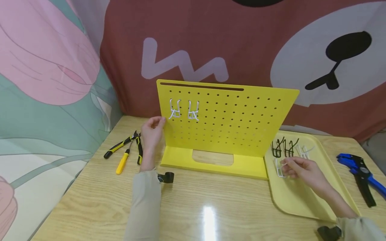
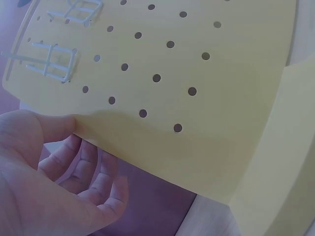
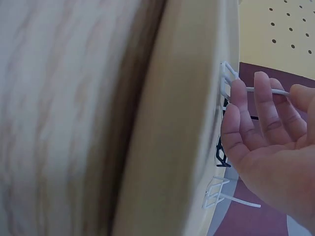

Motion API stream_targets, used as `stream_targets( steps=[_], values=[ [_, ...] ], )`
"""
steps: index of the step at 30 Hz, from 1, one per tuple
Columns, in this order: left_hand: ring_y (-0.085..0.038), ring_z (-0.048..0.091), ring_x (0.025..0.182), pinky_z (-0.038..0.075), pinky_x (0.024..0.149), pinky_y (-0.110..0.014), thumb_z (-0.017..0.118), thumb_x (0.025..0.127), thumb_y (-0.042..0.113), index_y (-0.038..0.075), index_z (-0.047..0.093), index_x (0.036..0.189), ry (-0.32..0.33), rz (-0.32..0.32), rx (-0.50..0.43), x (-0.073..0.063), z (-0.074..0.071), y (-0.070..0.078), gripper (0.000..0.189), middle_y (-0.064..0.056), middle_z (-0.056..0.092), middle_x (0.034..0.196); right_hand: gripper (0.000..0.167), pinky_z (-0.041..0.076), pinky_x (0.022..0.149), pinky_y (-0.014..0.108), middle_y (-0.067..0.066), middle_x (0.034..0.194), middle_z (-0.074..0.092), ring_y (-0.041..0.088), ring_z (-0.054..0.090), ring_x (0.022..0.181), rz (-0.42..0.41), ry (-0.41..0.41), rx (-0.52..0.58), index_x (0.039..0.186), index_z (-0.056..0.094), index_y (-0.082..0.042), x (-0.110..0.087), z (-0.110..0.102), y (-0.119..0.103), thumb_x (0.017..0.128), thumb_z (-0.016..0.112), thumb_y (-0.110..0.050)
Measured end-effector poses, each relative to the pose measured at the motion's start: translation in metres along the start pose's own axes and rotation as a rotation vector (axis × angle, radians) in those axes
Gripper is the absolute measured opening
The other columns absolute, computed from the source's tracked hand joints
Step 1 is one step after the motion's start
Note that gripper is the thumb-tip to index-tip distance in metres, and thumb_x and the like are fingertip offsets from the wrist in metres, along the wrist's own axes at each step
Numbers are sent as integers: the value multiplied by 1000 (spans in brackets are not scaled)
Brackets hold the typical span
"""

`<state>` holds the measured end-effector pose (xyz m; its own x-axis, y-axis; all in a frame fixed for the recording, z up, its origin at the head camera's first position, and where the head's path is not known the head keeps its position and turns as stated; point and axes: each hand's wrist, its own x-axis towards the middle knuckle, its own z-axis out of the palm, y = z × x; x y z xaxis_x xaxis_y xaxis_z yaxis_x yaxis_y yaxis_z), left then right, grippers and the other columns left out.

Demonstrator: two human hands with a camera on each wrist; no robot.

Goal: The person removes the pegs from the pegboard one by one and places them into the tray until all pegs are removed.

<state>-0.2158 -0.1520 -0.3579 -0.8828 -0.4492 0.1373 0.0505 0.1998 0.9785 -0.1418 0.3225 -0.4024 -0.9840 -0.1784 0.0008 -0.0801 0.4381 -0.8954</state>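
Note:
A yellow pegboard (image 1: 229, 117) stands upright on its base. My left hand (image 1: 151, 134) grips its left edge, thumb on the front face and the other fingers behind, as the left wrist view shows. Two white wire hooks, one at the far left (image 1: 175, 113) and one beside it (image 1: 193, 114), hang on the board's upper left. Over the tray (image 1: 304, 201), my right hand (image 1: 307, 172) pinches another white wire hook (image 1: 279, 170) by its prong, between thumb and fingers. Near that hand in the tray are two black hooks (image 1: 276, 150) and a white hook (image 1: 304, 152).
Left of the board lie black-and-yellow pliers (image 1: 120, 147) and a yellow-handled screwdriver (image 1: 122, 162). A blue-and-black hand tool (image 1: 360, 170) lies right of the tray. The board's right end stands close against the tray's left rim. A printed cloth (image 1: 196, 40) hangs behind the table.

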Motion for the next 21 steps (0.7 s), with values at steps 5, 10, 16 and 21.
stream_targets(
  steps=[5, 10, 16, 21],
  values=[
    [-16, 55, 86, 43, 71, -23, 65, 93, 22, -1, 68, 107, -4, 1, 2, 0, -1, 0, 27, -14, 65, 100, 30, 54, 62, 26, 2, 85, 70, 13, 66, 74, -1, -5, 18, 107, 64, 5, 0, 1, 0, 102, 47, -19],
    [-15, 55, 85, 43, 71, -23, 65, 92, 21, -1, 68, 106, 0, 12, -1, 0, -1, 0, 26, -15, 65, 100, 26, 54, 62, 26, 2, 85, 70, 13, 67, 74, -30, -24, 50, 106, 65, 4, 2, 4, -1, 102, 47, -15],
    [-12, 56, 81, 43, 69, -20, 67, 91, 20, -2, 69, 103, 19, 31, -1, 1, 1, -1, 25, -15, 66, 97, 24, 55, 63, 27, 3, 86, 70, 14, 67, 75, -33, -37, 68, 106, 65, 1, 4, 6, -2, 102, 46, -14],
    [-12, 55, 81, 42, 70, -20, 67, 91, 19, -2, 69, 103, 23, 25, 3, 0, 2, 1, 24, -15, 66, 96, 24, 55, 64, 30, 6, 88, 72, 17, 69, 77, -46, -54, 57, 116, 61, -21, 1, 4, -2, 105, 40, -17]
  ],
)
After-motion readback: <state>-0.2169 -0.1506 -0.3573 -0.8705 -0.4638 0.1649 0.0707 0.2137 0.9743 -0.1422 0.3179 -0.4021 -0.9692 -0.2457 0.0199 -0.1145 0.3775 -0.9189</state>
